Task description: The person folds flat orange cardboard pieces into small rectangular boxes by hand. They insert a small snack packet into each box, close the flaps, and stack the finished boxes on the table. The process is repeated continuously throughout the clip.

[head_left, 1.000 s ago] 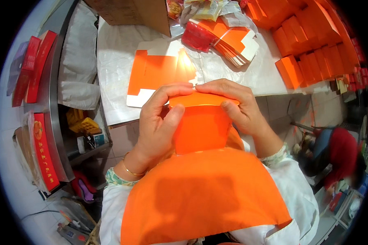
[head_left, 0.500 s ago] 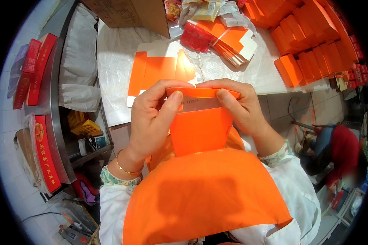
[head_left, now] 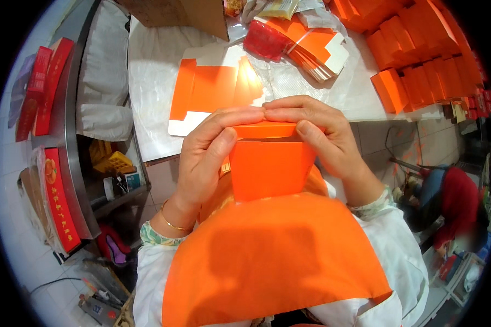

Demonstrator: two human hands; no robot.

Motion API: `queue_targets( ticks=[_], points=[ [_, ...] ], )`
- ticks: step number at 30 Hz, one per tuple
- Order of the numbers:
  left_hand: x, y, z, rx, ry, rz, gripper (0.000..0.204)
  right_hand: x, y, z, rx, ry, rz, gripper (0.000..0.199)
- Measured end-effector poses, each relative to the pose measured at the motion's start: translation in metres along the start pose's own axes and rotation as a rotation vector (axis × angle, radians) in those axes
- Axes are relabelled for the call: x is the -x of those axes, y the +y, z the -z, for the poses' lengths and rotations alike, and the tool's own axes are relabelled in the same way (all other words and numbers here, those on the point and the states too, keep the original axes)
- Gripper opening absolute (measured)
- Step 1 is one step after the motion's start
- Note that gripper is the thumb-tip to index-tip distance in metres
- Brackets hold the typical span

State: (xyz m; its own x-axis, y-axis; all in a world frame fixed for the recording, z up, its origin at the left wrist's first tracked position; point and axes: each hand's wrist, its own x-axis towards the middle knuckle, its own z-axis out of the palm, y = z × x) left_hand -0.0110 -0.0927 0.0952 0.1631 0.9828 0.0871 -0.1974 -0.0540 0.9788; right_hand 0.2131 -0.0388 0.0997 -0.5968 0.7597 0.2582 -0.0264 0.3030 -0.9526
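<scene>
Fingers (head_left: 297, 103) of left hand (head_left: 201, 158) and right hand (head_left: 339, 143) clasped around orange box (head_left: 273, 171), lid (head_left: 264, 131) ajar, inside hidden

The box (head_left: 273, 171) is orange, like the apron (head_left: 273, 261). The flat carton (head_left: 215, 87) is orange and white; the left cuff (head_left: 159, 235), patterned green and white.

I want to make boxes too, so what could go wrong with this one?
The flap might bend or go in crooked: a dark gap shows under its edge, and the left hand and right hand hold its two ends.

The box could get squashed or slip, since it is in the hands, not set on the table.

A bump might knock down the end box of the pile, which stands close to the table's edge.
</scene>
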Motion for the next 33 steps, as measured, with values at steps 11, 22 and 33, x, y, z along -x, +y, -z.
queue_targets(
  ticks=[11,22,33],
  points=[
    [-0.005,-0.008,0.007,-0.067,-0.102,-0.061,0.04,0.001,0.008,0.009,0.011,-0.051,0.064,0.036],
    [0.0,-0.021,0.0,-0.063,-0.098,-0.259,0.041,-0.001,0.007,0.013,0.066,-0.085,0.096,0.038],
    [-0.003,-0.036,-0.003,-0.112,-0.056,-0.372,0.029,0.0,0.012,0.015,0.137,-0.125,0.19,0.04]
  ],
)
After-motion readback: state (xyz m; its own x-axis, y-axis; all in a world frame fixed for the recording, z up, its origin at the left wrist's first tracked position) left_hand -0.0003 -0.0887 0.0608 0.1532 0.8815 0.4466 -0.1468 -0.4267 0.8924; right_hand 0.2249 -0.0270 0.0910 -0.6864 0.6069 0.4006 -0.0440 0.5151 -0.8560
